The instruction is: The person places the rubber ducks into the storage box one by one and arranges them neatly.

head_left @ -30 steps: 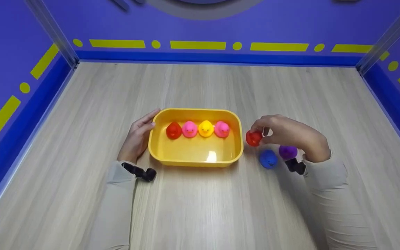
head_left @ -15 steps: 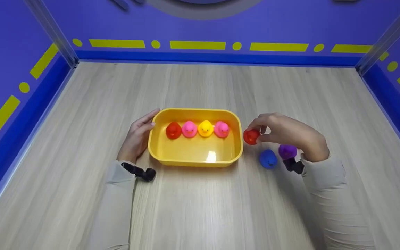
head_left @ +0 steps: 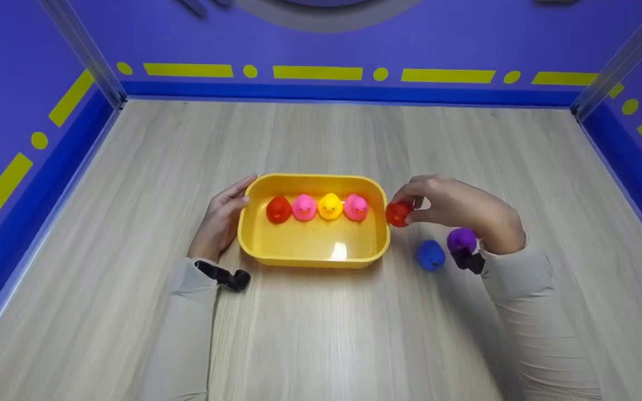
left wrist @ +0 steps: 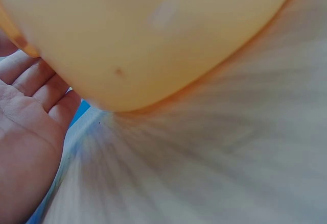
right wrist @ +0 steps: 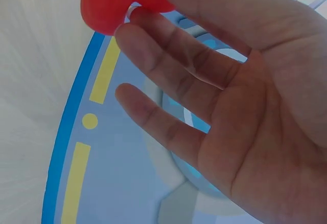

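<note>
In the head view a yellow plastic tub [head_left: 312, 260] holds a row of toy ducks along its far side: a red duck [head_left: 279, 210], a pink duck [head_left: 304, 208], a yellow duck [head_left: 330, 206] and another pink duck [head_left: 356, 207]. My left hand [head_left: 219, 217] holds the tub's left end, thumb at the rim and fingers along the outer wall. Between thumb and fingertips, my right hand [head_left: 460, 206] pinches a second red duck [head_left: 399, 214] just beside the tub's right rim. The right wrist view shows this duck only partly, at the top.
A blue duck [head_left: 431, 255] lies on the wood-grain table [head_left: 321, 334], right of the tub. Close by, a purple duck [head_left: 462, 240] is partly hidden by the right wrist's black camera mount [head_left: 468, 260]. Blue-purple panels [head_left: 321, 44] enclose the table's back and sides.
My right hand has moved slightly left and away from me with the red duck, bringing it up to the tub's right rim. The left hand and tub have stayed put.
</note>
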`<state>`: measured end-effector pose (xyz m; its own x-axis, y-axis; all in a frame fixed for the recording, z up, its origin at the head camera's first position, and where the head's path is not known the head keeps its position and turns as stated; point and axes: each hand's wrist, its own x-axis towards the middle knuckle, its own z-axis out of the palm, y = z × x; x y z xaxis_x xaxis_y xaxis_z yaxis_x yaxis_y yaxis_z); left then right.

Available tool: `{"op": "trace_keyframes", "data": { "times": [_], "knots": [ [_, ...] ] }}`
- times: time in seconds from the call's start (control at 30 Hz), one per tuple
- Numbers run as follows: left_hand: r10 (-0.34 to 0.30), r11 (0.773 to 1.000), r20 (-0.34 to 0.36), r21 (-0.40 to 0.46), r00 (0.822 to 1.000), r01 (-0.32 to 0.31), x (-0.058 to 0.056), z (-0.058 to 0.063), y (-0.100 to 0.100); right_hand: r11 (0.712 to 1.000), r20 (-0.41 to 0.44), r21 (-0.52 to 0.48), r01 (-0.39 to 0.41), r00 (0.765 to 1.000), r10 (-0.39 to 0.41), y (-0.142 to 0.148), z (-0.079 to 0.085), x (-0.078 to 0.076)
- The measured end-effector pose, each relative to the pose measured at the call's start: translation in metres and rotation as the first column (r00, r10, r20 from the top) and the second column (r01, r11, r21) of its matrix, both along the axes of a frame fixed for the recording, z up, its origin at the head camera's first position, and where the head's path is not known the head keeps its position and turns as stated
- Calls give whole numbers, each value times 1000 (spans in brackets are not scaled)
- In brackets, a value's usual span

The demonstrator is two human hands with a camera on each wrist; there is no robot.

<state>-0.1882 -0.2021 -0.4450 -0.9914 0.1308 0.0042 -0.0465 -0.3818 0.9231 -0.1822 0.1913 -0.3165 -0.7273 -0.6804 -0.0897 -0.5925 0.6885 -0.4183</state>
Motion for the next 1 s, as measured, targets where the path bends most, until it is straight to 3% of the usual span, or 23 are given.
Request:
{"op": "trace_keyframes", "data": {
  "times": [0.3,0.63,1.0],
  "knots": [
    [-5,1000,1,17,1000,5,1,-2,0,998,-12,24,-61,998,62,-13,5,-6],
    [18,1000,6,23,1000,-18,0,-2,0,997,40,33,-64,997,63,-30,11,-12],
    [-3,1000,-4,27,1000,4,0,-2,-1,994,54,51,-98,994,96,-48,14,-16]
  ]
}}
